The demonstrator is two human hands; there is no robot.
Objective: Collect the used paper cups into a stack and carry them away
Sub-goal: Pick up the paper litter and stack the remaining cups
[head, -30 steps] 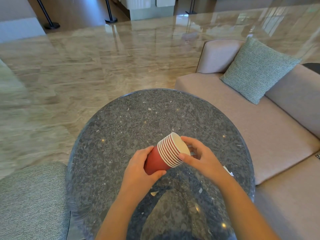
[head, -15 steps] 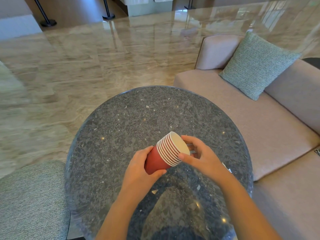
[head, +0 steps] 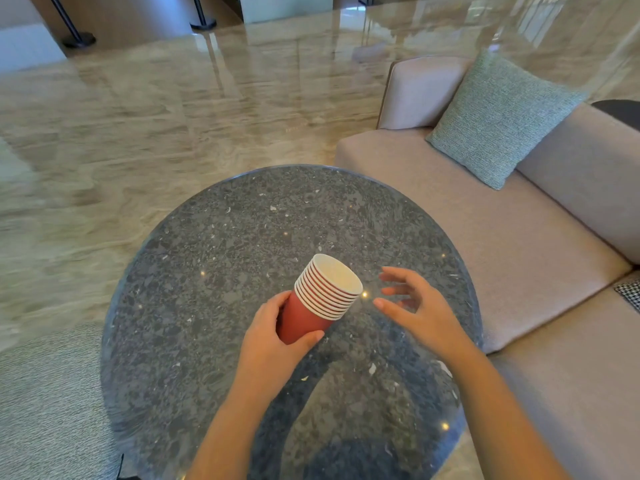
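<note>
A stack of several red paper cups (head: 320, 296) with white rims is tilted, its open mouth facing up and to the right, above the round dark stone table (head: 214, 258). My left hand (head: 273, 337) grips the red base of the stack, thumb below and fingers curled round it. My right hand (head: 414, 308) hovers just right of the cup mouth, fingers spread and relaxed, touching nothing.
A beige sofa (head: 519, 258) with a green cushion (head: 498, 119) runs along the table's right side. A grey woven seat (head: 45, 403) stands at the lower left. Polished marble floor (head: 138, 126) stretches beyond, with stanchion bases (head: 79, 39) at the back.
My right hand has let go of the rim of the stack and pulled away to the right, opening its fingers. The left hand still holds the stack, now slightly more upright.
</note>
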